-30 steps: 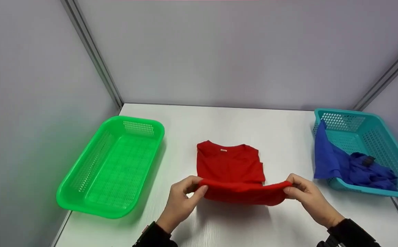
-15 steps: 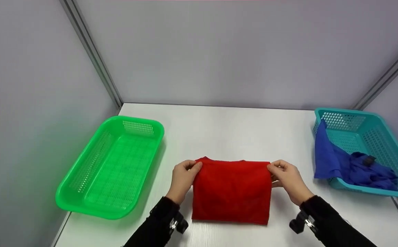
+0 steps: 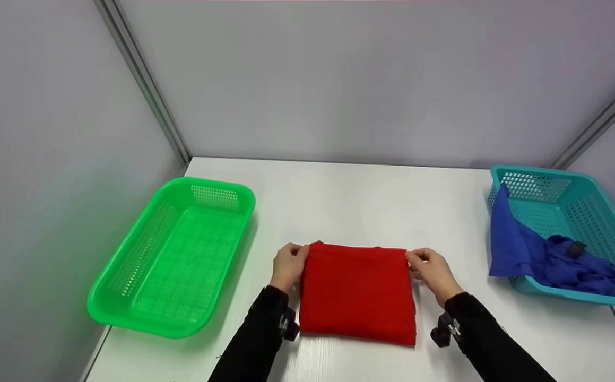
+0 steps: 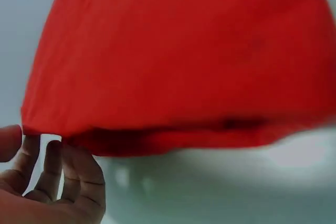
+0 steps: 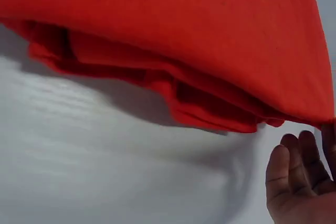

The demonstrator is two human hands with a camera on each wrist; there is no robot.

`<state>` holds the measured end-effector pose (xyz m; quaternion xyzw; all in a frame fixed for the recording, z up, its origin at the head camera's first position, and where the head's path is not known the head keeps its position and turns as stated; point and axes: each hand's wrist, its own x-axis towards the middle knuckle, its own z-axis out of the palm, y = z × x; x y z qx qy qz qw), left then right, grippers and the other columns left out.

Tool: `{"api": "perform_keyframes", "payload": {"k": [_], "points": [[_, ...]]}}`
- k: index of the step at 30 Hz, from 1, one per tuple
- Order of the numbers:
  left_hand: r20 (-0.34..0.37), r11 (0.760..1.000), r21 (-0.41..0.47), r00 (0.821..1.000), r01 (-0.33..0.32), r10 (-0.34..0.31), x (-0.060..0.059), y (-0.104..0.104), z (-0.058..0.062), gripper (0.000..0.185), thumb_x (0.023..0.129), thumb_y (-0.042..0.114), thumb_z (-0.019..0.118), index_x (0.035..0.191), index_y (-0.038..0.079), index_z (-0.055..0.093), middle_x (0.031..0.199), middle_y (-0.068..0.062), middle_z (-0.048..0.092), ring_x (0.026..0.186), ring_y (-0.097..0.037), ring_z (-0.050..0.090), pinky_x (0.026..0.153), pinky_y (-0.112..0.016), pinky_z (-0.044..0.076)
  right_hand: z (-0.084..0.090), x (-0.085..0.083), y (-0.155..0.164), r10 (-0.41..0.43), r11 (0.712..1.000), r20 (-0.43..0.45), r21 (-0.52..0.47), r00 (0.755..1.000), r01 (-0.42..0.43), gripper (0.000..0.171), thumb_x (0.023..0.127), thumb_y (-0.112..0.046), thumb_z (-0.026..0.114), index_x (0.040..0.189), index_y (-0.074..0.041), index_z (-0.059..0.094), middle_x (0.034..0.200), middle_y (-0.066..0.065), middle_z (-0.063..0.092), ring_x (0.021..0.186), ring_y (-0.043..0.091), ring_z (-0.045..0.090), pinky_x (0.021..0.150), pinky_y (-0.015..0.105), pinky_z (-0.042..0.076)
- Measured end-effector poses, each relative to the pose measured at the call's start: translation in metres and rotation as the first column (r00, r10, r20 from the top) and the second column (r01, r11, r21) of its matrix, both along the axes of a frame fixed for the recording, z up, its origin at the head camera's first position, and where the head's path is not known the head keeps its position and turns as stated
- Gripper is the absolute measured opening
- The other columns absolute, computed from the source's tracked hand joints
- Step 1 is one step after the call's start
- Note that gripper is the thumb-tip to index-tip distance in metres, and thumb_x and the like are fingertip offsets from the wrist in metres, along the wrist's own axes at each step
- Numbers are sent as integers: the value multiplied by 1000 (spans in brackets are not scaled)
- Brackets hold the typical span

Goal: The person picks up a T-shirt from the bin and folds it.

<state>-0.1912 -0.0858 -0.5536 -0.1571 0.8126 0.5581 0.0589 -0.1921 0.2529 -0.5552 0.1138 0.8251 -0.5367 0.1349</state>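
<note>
A red shirt (image 3: 357,292) lies folded into a flat rectangle on the white table (image 3: 360,207), near its front edge. My left hand (image 3: 290,262) is at the shirt's far left corner and my right hand (image 3: 428,267) at its far right corner. In the left wrist view the shirt (image 4: 178,61) fills the frame, and the fingers (image 4: 79,179) hang loosely curled just under its corner with a gap to the thumb. The right wrist view shows the layered fold (image 5: 173,51) and relaxed fingers (image 5: 294,177) beside the corner. Neither hand has cloth between thumb and fingers.
An empty green basket (image 3: 172,254) stands on the table's left side. On the right edge a teal basket (image 3: 572,212) holds a crumpled blue garment (image 3: 546,257) that drapes over its near wall. Grey walls close in the back and both sides.
Both hands carried the shirt's near edge up and over to the far edge, folding it in half. The fold now lies flat, and the pinch on the corners has loosened.
</note>
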Motion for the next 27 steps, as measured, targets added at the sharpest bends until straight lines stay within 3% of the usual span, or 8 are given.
{"api": "perform_keyframes", "payload": {"k": [3, 6, 9, 12, 16, 22, 25, 27], "points": [[-47, 995, -77, 997, 59, -63, 18, -8, -2, 28, 108, 27, 60, 108, 1, 68, 97, -12, 67, 86, -23, 60, 78, -35, 52, -5, 22, 5, 49, 998, 36, 41, 998, -51, 44, 107, -38, 64, 128, 0, 61, 102, 7, 62, 87, 19, 59, 70, 29, 51], [-5, 980, -139, 989, 144, -146, 42, -16, -4, 29, 105, 32, 64, 95, 5, 65, 82, -6, 60, 73, -19, 54, 67, -30, 46, -9, 48, 15, 121, 988, 109, 83, 987, -130, 38, 105, -43, 67, 110, -5, 65, 86, 2, 60, 73, 16, 54, 58, 27, 44], [56, 949, -149, 960, 278, -273, 64, -22, -6, 28, 100, 31, 71, 86, 8, 64, 74, 0, 57, 66, -15, 52, 61, -28, 43, -11, 70, 25, 238, 967, 199, 37, 951, -250, 35, 103, -43, 69, 97, -9, 65, 77, -2, 56, 67, 15, 50, 57, 26, 39], [21, 913, -136, 922, 385, -386, 79, -24, -10, 22, 95, 19, 76, 81, 6, 65, 72, 4, 56, 67, -13, 51, 63, -27, 42, -14, 84, 31, 338, 941, 217, -56, 916, -334, 31, 104, -35, 69, 99, -5, 66, 79, -5, 54, 69, 14, 47, 60, 25, 38], [-59, 898, -111, 899, 425, -433, 87, -25, -16, 20, 91, 7, 79, 78, 3, 65, 70, 6, 52, 70, -12, 47, 63, -24, 39, -19, 91, 33, 364, 931, 173, -104, 915, -351, 30, 104, -24, 70, 107, 5, 64, 84, -6, 55, 72, 12, 47, 62, 23, 38], [-91, 888, -46, 883, 457, -460, 92, -35, -24, 14, 90, 2, 77, 81, -1, 66, 66, 8, 49, 63, -8, 45, 57, -20, 35, -25, 94, 38, 378, 926, 110, -61, 919, -373, 26, 104, -18, 70, 105, 8, 66, 90, -4, 60, 79, 11, 50, 66, 22, 41], [-43, 864, -9, 863, 504, -504, 94, -40, -24, 10, 90, 0, 76, 84, -1, 68, 67, 7, 52, 62, -7, 46, 57, -20, 36, -26, 93, 38, 393, 919, 124, -46, 911, -391, 23, 103, -18, 71, 103, 5, 68, 87, -5, 60, 77, 11, 50, 65, 22, 41], [18, 845, -5, 845, 535, -535, 91, -44, -18, 8, 91, 3, 76, 87, 0, 70, 70, 6, 56, 62, -9, 49, 57, -22, 39, -20, 87, 39, 406, 913, 138, -21, 904, -407, 25, 104, -21, 70, 104, 4, 70, 85, -3, 61, 73, 12, 51, 62, 23, 42]]}}
